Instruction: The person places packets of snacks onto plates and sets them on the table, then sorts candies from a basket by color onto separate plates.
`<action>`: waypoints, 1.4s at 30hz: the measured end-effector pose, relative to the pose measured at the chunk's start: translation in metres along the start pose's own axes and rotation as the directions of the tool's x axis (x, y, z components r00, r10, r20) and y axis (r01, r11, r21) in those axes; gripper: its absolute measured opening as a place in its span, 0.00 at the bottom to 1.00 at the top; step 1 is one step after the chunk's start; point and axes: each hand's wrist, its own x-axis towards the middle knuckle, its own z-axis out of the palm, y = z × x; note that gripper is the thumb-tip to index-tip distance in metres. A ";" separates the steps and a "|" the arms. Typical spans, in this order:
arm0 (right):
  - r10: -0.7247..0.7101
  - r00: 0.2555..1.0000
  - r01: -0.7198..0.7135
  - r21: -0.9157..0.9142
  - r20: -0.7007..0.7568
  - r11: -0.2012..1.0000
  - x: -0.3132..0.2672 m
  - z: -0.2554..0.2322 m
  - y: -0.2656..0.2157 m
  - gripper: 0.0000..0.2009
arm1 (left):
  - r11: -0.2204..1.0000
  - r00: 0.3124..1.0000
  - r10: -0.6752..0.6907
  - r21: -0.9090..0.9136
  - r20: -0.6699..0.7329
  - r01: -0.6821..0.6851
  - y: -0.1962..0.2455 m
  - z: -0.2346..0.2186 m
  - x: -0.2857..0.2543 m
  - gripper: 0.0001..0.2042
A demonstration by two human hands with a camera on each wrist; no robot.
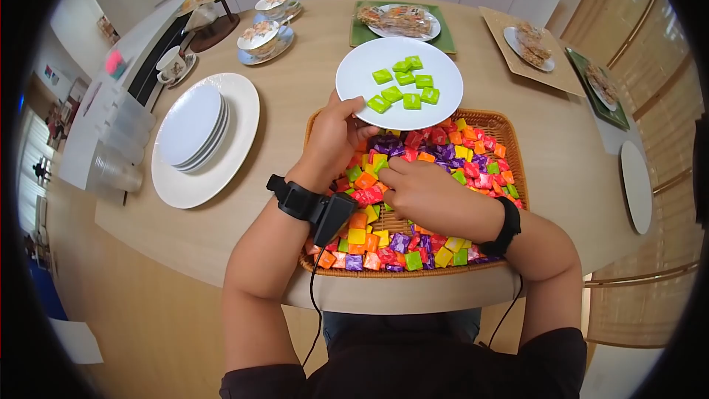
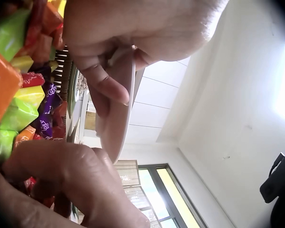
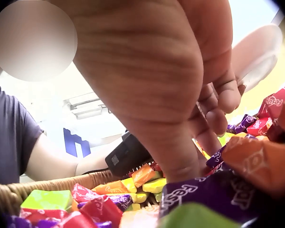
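Note:
My left hand (image 1: 334,137) grips the near-left rim of a round white plate (image 1: 354,66), thumb on top and fingers underneath. Several green wrapped candies (image 1: 392,94) lie spread over that plate, which is held above the far side of a wicker basket (image 1: 509,137). Mixed candies (image 1: 357,236) in red, orange, yellow, purple and green wrappers fill the basket. Over its middle, my right hand (image 1: 428,192) reaches down among them. In the right wrist view, loosely bent fingers (image 3: 226,97) point down at the candies, with nothing visible between them and the thumb.
On the left stand a large white platter (image 1: 247,114) and stacked small plates (image 1: 188,122), with teacups (image 1: 260,38) behind. Bagged snacks (image 1: 399,21) lie on a green tray (image 1: 445,41) at the back. Further snack trays and a white plate (image 1: 636,188) line the right side.

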 end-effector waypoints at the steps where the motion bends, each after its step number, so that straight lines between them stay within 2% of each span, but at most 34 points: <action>1: 0.003 1.000 -0.003 -0.027 -0.010 1.000 0.002 0.002 -0.001 0.02 | 1.000 1.000 0.000 0.006 -0.004 0.000 0.000 -0.001 0.000 0.20; 5: 0.006 1.000 -0.006 -0.006 0.020 1.000 0.004 0.003 0.004 0.06 | 0.999 1.000 0.005 0.031 0.007 -0.005 -0.001 -0.002 0.000 0.21; 7: -0.010 0.998 -0.005 0.233 0.064 0.972 0.003 -0.005 0.014 0.07 | 0.999 0.998 -0.005 0.039 0.067 0.002 0.000 -0.005 0.002 0.22; 8: -0.014 0.998 0.000 0.227 0.062 0.974 0.002 -0.012 0.017 0.07 | 0.999 0.998 0.003 0.041 0.069 -0.006 0.001 -0.005 0.002 0.22; 10: 0.067 0.982 0.019 0.440 -0.179 0.898 -0.001 -0.030 0.020 0.07 | 0.995 0.996 -0.077 0.069 0.054 0.073 0.001 -0.002 0.000 0.23; 11: 0.184 0.953 -0.061 0.439 -0.242 0.896 -0.003 -0.039 0.023 0.07 | 0.993 0.992 -0.097 0.072 0.075 0.091 0.001 -0.001 0.000 0.23; 12: 0.313 0.892 -0.150 0.438 -0.328 0.886 -0.005 -0.046 0.027 0.07 | 0.993 0.992 -0.098 0.069 0.076 0.092 0.000 0.000 -0.001 0.23; 14: 0.413 0.805 -0.309 0.294 -0.426 0.905 -0.012 -0.050 0.046 0.07 | 0.986 0.982 -0.128 0.128 0.142 0.110 -0.002 0.002 -0.001 0.23; 16: 0.488 0.731 -0.417 0.253 -0.477 0.873 -0.019 -0.043 0.066 0.06 | 0.978 0.966 -0.164 0.159 0.200 0.133 -0.002 0.001 -0.002 0.23; 17: 0.493 0.729 -0.421 0.256 -0.475 0.870 -0.022 -0.041 0.074 0.06 | 0.970 0.948 -0.196 0.190 0.252 0.150 -0.003 0.001 -0.003 0.23; 19: 0.592 0.693 -0.530 0.265 -0.412 0.805 -0.027 -0.039 0.082 0.07 | 0.966 0.944 -0.220 0.191 0.246 0.175 -0.002 0.004 -0.006 0.23; 20: 0.594 0.692 -0.532 0.268 -0.410 0.804 -0.027 -0.038 0.082 0.07 | 0.962 0.941 -0.237 0.192 0.241 0.193 0.000 0.006 -0.008 0.23; 22: 0.672 0.617 -0.544 0.395 -0.410 0.740 -0.026 -0.039 0.080 0.07 | 0.962 0.943 -0.239 0.189 0.231 0.198 0.002 0.010 -0.010 0.23; 23: 0.672 0.617 -0.544 0.394 -0.411 0.740 -0.026 -0.041 0.079 0.07 | 0.962 0.946 -0.238 0.187 0.222 0.198 0.003 0.011 -0.011 0.23; 25: 0.617 0.689 -0.476 0.405 -0.379 0.781 -0.026 -0.047 0.074 0.06 | 0.963 0.943 -0.230 0.195 0.239 0.186 0.004 0.007 -0.009 0.23; 26: 0.614 0.693 -0.473 0.404 -0.379 0.783 -0.024 -0.049 0.070 0.06 | 0.963 0.941 -0.225 0.203 0.254 0.175 0.004 0.004 -0.009 0.23; 28: 0.639 0.748 -0.506 0.469 -0.180 0.724 -0.022 -0.052 0.063 0.05 | 0.967 0.943 -0.209 0.196 0.259 0.161 0.003 0.003 -0.007 0.23; 29: 0.637 0.751 -0.504 0.470 -0.177 0.725 -0.021 -0.050 0.062 0.05 | 0.971 0.944 -0.196 0.189 0.266 0.148 0.002 0.003 -0.007 0.23; 31: 0.605 0.729 -0.475 0.399 -0.320 0.784 -0.019 -0.048 0.061 0.04 | 0.971 0.948 -0.197 0.187 0.252 0.152 0.003 0.004 -0.008 0.23; 32: 0.601 0.734 -0.472 0.398 -0.317 0.786 -0.018 -0.050 0.057 0.04 | 0.970 0.950 -0.198 0.186 0.241 0.155 0.004 0.005 -0.008 0.23; 34: 0.506 0.812 -0.352 0.449 -0.291 0.822 -0.015 -0.057 0.042 0.03 | 0.978 0.965 -0.166 0.161 0.204 0.134 0.005 0.008 -0.008 0.23; 36: 0.316 0.943 -0.226 0.501 -0.102 0.836 -0.011 -0.050 0.031 0.04 | 0.984 0.978 -0.134 0.140 0.162 0.111 0.004 0.009 -0.007 0.23; 37: 0.176 0.980 -0.113 0.471 -0.090 0.875 -0.009 -0.043 0.025 0.05 | 0.990 0.986 -0.113 0.096 0.125 0.102 0.003 0.008 -0.005 0.22; 38: 0.035 0.997 0.002 0.444 -0.074 0.896 -0.005 -0.035 0.019 0.05 | 0.994 0.991 -0.097 0.054 0.087 0.092 0.002 0.006 -0.004 0.22; 39: 0.007 0.994 -0.053 0.411 0.113 0.910 -0.002 -0.031 0.013 0.06 | 0.994 0.992 -0.098 0.055 0.084 0.093 0.001 0.003 -0.002 0.22; 40: -0.076 0.990 0.025 0.391 0.116 0.920 -0.001 -0.020 0.013 0.08 | 0.994 0.992 -0.093 0.058 0.081 0.088 0.002 0.000 -0.001 0.22; 42: -0.071 0.974 0.005 0.295 0.215 0.956 0.001 -0.006 0.007 0.11 | 0.995 0.993 -0.089 0.061 0.078 0.085 0.001 -0.003 0.001 0.22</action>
